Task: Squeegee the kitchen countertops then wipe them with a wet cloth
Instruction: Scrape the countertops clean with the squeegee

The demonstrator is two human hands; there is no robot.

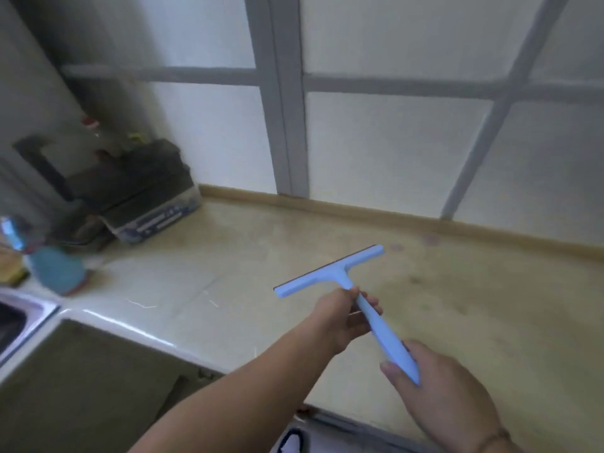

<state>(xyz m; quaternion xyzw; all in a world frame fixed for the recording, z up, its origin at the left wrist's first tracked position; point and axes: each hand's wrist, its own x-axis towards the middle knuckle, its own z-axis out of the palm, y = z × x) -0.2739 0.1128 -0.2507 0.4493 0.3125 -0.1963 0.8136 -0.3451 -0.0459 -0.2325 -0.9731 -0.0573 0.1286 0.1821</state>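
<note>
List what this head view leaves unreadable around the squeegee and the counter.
- Squeegee blade contact with the countertop: cannot tell.
- Handle end: covered by the right hand.
- Left hand fingers: partly behind the handle.
- Dark containers at left: blurred, labels unreadable.
- Sink: cut off by the left edge.

Open beige stone countertop (pixel 425 322) stretches right to the frosted grey-framed window (pixel 392 142); stacked dark boxes (pixel 137 191) and a blue spray bottle (pixel 57 269) block the left end.
</note>
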